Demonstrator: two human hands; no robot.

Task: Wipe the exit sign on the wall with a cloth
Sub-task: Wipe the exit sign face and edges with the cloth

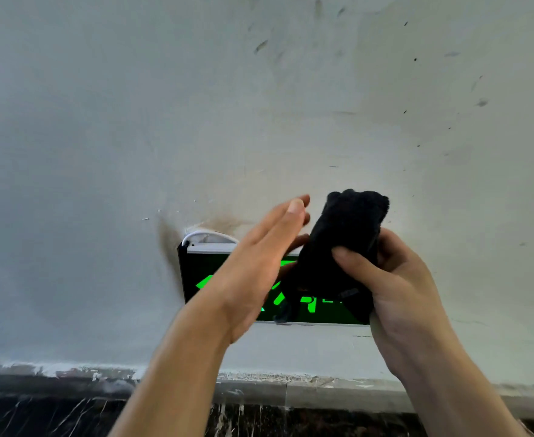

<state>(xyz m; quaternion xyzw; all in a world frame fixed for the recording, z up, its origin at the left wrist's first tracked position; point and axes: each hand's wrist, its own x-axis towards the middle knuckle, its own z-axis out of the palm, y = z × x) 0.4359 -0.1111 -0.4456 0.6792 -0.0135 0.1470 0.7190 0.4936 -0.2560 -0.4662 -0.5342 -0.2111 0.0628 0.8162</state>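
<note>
A black exit sign (196,269) with lit green symbols hangs low on the white wall, and my hands cover much of it. A bunched black cloth (338,247) is held upright in front of the sign's right half. My right hand (398,279) grips the cloth from the right, thumb pressed into its middle. My left hand (259,263) is flat with fingers straight, just left of the cloth; its fingertips are near or touching the cloth's side.
The white wall (259,105) is scuffed with dark marks and a smudge beside the sign. A white cable (209,233) loops at the sign's top. Below runs a grey skirting strip (290,389) above a dark marbled floor (38,414).
</note>
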